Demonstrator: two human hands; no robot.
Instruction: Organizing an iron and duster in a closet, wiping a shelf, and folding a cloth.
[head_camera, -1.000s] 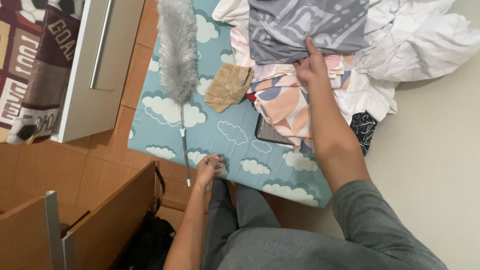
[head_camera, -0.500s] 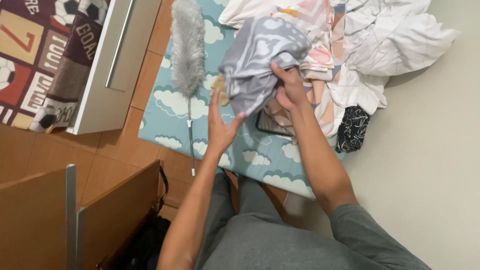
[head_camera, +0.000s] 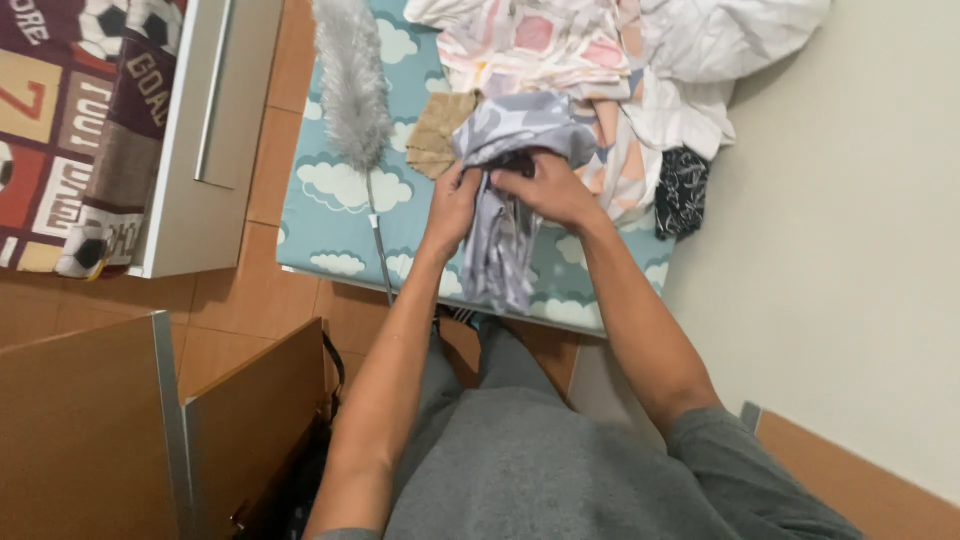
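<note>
Grey patterned cloth (head_camera: 500, 190) is bunching between left hand (head_camera: 452, 200) and right hand (head_camera: 545, 188), both pinching it; its hanging end risks snagging the duster (head_camera: 350, 90) at ten o'clock.

Both hands (head_camera: 505, 195) grip grey cloth (head_camera: 500, 190).

Soft matt grey patterned cloth (head_camera: 500, 200); fluffy grey duster (head_camera: 350, 85) on a thin, probably metal, rod; smooth orange floor tiles (head_camera: 260, 300).
</note>
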